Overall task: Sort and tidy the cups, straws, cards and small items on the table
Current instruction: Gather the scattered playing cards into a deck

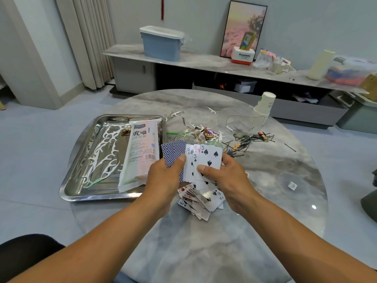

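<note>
Fingers (184, 158) of both hands pinch the fanned playing cards (201, 160), held upright for squaring; loose cards (204, 199) remain on the desk (204, 252).

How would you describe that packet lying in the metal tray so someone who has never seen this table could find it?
Start at the round marble table and find the steel tray on its left side. Along the tray's right side, beside the white floss picks, lies the straw packet: a long, flat white pouch with bold black Chinese characters and a barcode, the only printed package there.
</note>
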Available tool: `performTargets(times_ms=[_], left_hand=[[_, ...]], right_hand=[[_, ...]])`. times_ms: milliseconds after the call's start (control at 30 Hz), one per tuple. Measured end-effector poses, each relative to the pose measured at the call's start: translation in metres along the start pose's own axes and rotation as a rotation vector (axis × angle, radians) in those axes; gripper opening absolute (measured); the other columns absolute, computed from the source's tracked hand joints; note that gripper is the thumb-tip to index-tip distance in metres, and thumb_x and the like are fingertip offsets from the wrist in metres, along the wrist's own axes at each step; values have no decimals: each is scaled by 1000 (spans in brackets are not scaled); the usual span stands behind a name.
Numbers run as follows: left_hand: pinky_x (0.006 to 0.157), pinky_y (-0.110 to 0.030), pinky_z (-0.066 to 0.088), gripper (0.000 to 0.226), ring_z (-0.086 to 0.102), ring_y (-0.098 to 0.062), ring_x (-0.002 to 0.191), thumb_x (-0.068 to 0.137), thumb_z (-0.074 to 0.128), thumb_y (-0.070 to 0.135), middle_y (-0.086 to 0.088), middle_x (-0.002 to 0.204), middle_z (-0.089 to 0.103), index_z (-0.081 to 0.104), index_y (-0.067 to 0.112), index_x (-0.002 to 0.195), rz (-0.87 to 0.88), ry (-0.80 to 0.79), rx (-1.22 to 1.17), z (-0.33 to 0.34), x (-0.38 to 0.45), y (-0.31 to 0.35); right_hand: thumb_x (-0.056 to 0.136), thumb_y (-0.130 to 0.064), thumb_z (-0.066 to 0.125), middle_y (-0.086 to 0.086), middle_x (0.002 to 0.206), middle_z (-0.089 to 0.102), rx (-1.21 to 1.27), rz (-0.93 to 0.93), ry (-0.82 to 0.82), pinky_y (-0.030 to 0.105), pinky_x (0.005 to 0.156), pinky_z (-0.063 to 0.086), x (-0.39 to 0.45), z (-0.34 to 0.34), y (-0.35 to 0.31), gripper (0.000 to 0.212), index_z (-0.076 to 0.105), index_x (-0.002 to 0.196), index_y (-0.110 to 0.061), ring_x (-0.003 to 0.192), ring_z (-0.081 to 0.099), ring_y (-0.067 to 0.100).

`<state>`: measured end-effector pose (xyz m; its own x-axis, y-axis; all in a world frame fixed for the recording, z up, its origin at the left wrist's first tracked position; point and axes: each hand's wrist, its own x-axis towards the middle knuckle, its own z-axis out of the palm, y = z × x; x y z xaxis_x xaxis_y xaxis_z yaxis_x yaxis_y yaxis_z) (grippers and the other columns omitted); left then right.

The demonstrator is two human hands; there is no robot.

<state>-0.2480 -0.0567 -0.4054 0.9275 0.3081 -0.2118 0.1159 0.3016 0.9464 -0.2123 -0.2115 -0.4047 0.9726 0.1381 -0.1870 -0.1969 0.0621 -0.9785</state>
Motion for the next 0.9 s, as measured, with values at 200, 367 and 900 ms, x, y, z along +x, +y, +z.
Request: performTargets(times_ms=[200,367,900], left_hand=[[57,-27,58,12,71,-24,93,103,56,29,-7,107,71,62,22,111,-24,227,-107,-7,13,7],[70,-38,63,17,70,-29,101,105,43,15,-14,114,71,57,24,110,-86,188,-170,-9,18,16],[67,-27,61,38,76,-16,84,71,89,7,1,92,78,70,15,104,-13,-143,153,-8,-1,12]], right_hand=[[97,-6,64,4,109,75,-232,90,83,51,72,63,9,-15,-3,34,58,127,-21,90,75,27],[99,-13,56,2,141,56,-934,41,-59,34,83,51,5,-16,17,68,25,155,-35,108,61,21],[84,-34,81,-8,63,65,-140,-77,-26,16,46,42,-6,3,-13,20,72,81,-16,48,52,1]])
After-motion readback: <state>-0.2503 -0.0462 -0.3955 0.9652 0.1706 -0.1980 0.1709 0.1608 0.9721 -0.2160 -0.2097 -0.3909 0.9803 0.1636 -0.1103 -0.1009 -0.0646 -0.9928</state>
